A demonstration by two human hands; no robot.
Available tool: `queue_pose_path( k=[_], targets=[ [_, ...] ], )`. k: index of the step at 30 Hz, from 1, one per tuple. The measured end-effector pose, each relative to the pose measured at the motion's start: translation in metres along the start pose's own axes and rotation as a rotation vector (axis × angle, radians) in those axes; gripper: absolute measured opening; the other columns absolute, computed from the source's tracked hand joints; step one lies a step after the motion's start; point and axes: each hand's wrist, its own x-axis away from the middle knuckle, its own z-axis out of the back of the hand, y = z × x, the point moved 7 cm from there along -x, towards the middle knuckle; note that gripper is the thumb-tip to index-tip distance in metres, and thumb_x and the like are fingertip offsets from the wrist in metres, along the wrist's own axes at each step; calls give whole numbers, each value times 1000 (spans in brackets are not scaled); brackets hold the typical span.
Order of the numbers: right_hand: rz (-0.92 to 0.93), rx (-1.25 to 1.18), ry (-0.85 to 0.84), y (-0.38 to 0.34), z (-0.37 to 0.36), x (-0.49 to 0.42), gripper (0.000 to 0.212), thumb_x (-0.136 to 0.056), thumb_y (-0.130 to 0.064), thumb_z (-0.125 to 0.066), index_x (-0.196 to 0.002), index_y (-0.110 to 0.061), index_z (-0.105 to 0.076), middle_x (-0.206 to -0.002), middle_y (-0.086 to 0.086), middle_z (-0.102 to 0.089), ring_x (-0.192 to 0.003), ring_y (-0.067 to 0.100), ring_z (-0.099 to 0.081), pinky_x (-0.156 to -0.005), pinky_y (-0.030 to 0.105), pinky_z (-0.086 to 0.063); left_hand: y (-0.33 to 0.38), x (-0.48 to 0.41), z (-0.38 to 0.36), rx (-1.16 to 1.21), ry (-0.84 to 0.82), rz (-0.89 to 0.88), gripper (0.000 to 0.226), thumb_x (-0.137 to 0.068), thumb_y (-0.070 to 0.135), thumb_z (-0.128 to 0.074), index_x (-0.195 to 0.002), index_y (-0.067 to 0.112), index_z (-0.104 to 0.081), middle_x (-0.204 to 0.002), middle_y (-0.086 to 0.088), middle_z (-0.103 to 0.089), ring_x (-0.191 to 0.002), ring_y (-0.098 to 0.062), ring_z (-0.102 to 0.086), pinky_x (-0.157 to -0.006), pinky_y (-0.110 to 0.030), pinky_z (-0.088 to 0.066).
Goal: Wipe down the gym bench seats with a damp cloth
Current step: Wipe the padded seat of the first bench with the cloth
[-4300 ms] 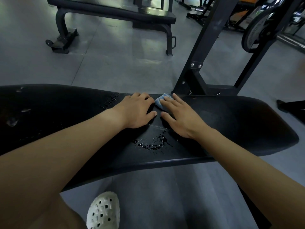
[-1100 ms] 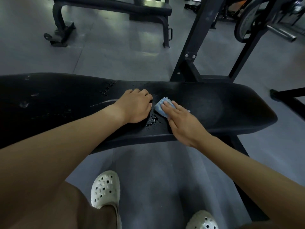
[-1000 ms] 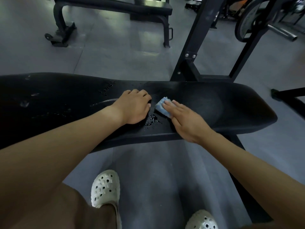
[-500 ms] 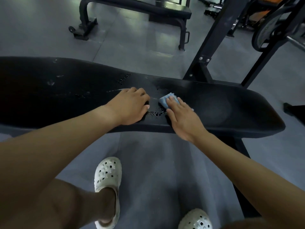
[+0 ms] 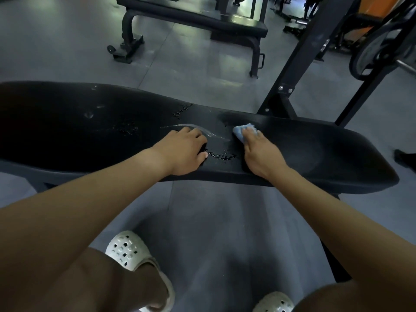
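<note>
A long black padded bench seat (image 5: 326, 152) runs across the view in front of me. My right hand (image 5: 258, 152) lies flat on it, fingers pressing a small folded blue cloth (image 5: 242, 131) onto the pad. My left hand (image 5: 184, 152) rests on the seat just to the left, fingers curled down, nothing visible in it. Water droplets (image 5: 219, 155) bead between the two hands, with a curved wet streak (image 5: 198, 128) above them and more drops (image 5: 183, 110) near the far edge.
A black rack upright (image 5: 299, 57) rises behind the seat on the right. A second flat bench (image 5: 193, 16) stands farther back on the grey floor. A weight plate (image 5: 371, 55) hangs at the far right. My white clogs (image 5: 127, 249) are below the seat.
My right hand has slid the blue cloth to the right and toward the far edge, opening a gap from the left hand. The view has shifted, so the bench sits differently in frame.
</note>
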Motion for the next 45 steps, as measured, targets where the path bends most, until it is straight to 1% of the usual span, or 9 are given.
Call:
queue_pose_path(
  k=[6,10,16,25,29,32,39,42,45],
  targets=[
    [284,-45,-114,-48,-14,14,56,-103,-19,-38,-158,-28,-30,-168,-6,-24,-155,19,-18,-124,46,-27,-2,-3,0,-15,1,-16,49,-106,48,-41,-143,19,-51,-145,-4,-50,-132,-25,-46,-103,-47,-47],
    [208,-21,-87,-22,-1,-9,55,-106,-16,-38,-159,-28,-31,-167,-8,-26,-154,15,-22,-122,36,-24,-3,-2,1,-7,-9,-25,51,-106,49,-40,-145,18,-50,-147,-3,-48,-135,-26,-44,-104,-49,-47],
    [-61,-17,-23,22,7,-42,53,-106,-17,-31,-158,-23,-31,-165,7,-29,-149,32,-32,-114,46,-33,-3,-1,0,-4,-11,-29,49,-106,49,-40,-144,19,-51,-145,-1,-49,-133,-25,-44,-103,-49,-47],
    [290,-13,-149,-48,-21,-27,57,-105,-22,-33,-161,-30,-23,-169,-9,-16,-157,17,-10,-124,57,-22,-4,-3,1,-14,36,-46,45,-105,48,-41,-139,19,-53,-139,-3,-51,-129,-24,-47,-99,-44,-49],
    [331,-21,-171,-47,-18,-21,55,-108,-22,-32,-161,-32,-24,-168,-11,-18,-156,13,-11,-125,45,-23,-3,-5,2,-34,37,-45,46,-105,48,-42,-142,20,-51,-145,-4,-49,-133,-26,-46,-103,-47,-49],
    [214,-10,-122,-15,-1,-25,56,-106,-14,-35,-160,-27,-28,-168,-6,-22,-155,17,-19,-124,36,-22,0,-4,-1,-58,20,-19,47,-106,46,-40,-142,18,-50,-148,-6,-47,-133,-28,-45,-103,-48,-47],
    [-204,-9,-4,73,18,-12,51,-103,-18,-32,-153,-19,-34,-156,16,-38,-135,41,-46,-107,50,-40,23,-5,0,-132,89,-13,42,-106,39,-37,-137,15,-51,-138,-9,-52,-121,-30,-53,-97,-45,-49],
    [-97,-16,-20,48,9,4,51,-100,-21,-35,-151,-22,-33,-153,15,-40,-133,39,-47,-106,57,-43,43,-10,3,-136,105,-83,41,-105,39,-38,-136,15,-51,-135,-7,-53,-118,-28,-55,-96,-46,-50],
    [97,-16,-77,21,-5,24,59,-99,-19,-37,-156,-24,-27,-166,4,-27,-152,29,-28,-115,61,-35,66,-16,8,-101,134,-145,38,-104,38,-39,-132,16,-53,-128,-5,-55,-110,-26,-55,-92,-45,-51]
  ],
)
